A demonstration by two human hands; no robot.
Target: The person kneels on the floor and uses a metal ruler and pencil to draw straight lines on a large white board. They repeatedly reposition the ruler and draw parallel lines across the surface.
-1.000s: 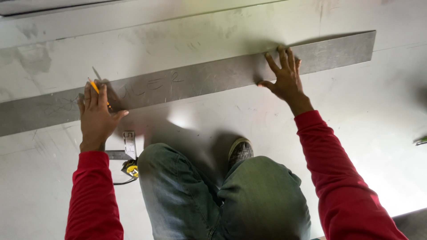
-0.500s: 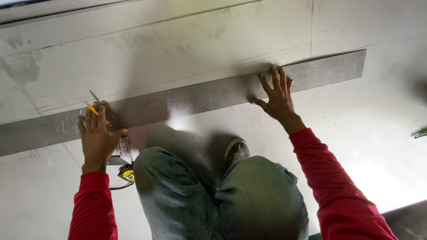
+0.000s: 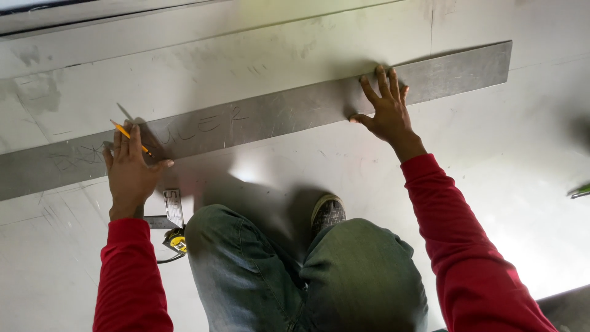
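Grey long flat metal strip [image 3: 270,120] lies across pale sheet-metal floor [image 3: 504,160], under both palms. Right hand [image 3: 386,109] flat on it, fingers splayed. Left hand [image 3: 130,172] fingers together, yellow pencil [image 3: 126,133] betw. fingertips. Yellow tape measure [image 3: 176,240] below wrist.

Both arms reach forward in red sleeves, spread well apart. The left hand [image 3: 130,175] lies palm down, fingers together, thumb out. The right hand [image 3: 386,110] presses flat with fingers splayed; knees bent below
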